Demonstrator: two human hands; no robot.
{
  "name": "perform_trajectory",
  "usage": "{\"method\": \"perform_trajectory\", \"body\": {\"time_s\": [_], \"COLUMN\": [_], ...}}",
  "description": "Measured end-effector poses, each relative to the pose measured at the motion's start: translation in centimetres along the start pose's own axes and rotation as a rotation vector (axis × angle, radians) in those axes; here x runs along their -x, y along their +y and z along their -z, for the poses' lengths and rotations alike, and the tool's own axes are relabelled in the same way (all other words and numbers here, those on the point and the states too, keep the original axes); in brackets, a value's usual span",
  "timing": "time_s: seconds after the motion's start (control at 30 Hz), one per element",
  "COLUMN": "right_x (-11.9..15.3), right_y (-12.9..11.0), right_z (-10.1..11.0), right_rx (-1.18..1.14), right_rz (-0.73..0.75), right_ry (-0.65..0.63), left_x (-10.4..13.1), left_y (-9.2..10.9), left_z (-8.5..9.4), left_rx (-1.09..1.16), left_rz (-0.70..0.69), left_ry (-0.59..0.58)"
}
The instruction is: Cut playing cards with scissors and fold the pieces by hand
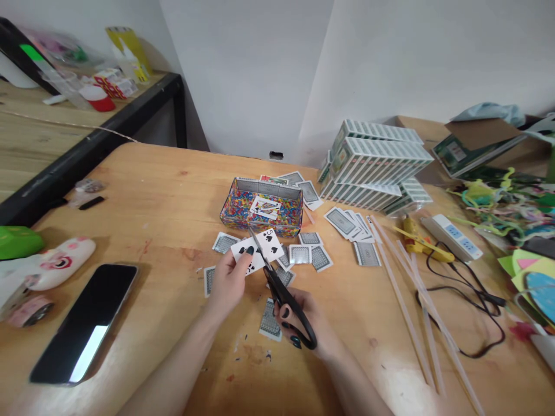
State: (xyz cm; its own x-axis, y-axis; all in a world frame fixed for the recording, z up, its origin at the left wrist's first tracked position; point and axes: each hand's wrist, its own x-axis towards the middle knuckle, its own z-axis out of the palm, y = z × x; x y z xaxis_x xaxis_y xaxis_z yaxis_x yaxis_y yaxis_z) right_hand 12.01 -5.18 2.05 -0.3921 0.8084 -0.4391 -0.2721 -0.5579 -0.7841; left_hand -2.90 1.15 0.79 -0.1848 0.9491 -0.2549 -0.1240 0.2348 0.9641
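Note:
My left hand (228,283) pinches a white playing card (249,258), a five of spades, by its near left part. Black-handled scissors (289,300) are gripped in my right hand (306,323), their blades lying across the middle of the card. Just beyond the card stands a shallow open box (225,218) with a multicoloured patterned lining and card backs along its far wall. A face card (265,208) lies inside it. Several card pieces (300,254), grey backs up, are scattered around my hands, one piece (270,321) beside my right hand.
Stacked card packs (377,164) stand at the back right. Nearer lie loose cards (347,224), clear glue sticks (407,289), a yellow glue gun (422,240) and a power strip (453,234) with black cable. A phone (84,323) lies on the left.

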Motion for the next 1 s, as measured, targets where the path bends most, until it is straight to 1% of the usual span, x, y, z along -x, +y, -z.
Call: {"method": "perform_trajectory", "body": {"time_s": [0.13,0.23,0.33,0.43,0.53,0.6,0.67,0.77,0.83,0.93,1.0], "right_x": [-0.1,-0.1,0.0,0.3,0.5,0.7,0.7,0.6,0.4,0.2,0.1], "right_y": [0.3,0.3,0.0,-0.3,-0.4,-0.4,-0.6,-1.2,-1.7,-2.1,-2.1], "right_z": [0.0,0.0,-0.1,0.1,0.8,1.4,1.8,2.4,2.9,4.2,5.2], "right_rx": [-0.028,-0.049,-0.086,-0.154,-0.229,-0.256,-0.232,-0.085,0.066,0.334,0.556], "right_rz": [-0.012,-0.013,0.002,0.013,0.033,0.071,0.146,0.306,0.374,0.401,0.411], "right_ry": [0.014,0.012,-0.008,-0.023,-0.035,-0.012,0.068,0.290,0.484,0.772,0.914], "left_x": [-0.2,-0.2,-0.1,0.2,0.4,0.5,0.5,0.5,0.5,0.5,0.4], "left_y": [-0.7,-0.8,-0.5,0.0,0.5,0.8,0.9,1.0,1.0,1.0,0.9], "left_z": [0.2,0.2,0.0,-0.2,-0.5,-0.6,-0.7,-0.7,-0.7,-0.7,-0.7], "left_rx": [0.034,0.060,0.123,0.184,0.205,0.216,0.234,0.244,0.249,0.254,0.238], "left_rz": [0.023,0.036,0.025,0.052,0.075,0.065,0.060,0.070,0.072,0.066,0.053], "left_ry": [0.000,-0.004,-0.048,-0.108,-0.152,-0.170,-0.179,-0.208,-0.223,-0.231,-0.230]}}
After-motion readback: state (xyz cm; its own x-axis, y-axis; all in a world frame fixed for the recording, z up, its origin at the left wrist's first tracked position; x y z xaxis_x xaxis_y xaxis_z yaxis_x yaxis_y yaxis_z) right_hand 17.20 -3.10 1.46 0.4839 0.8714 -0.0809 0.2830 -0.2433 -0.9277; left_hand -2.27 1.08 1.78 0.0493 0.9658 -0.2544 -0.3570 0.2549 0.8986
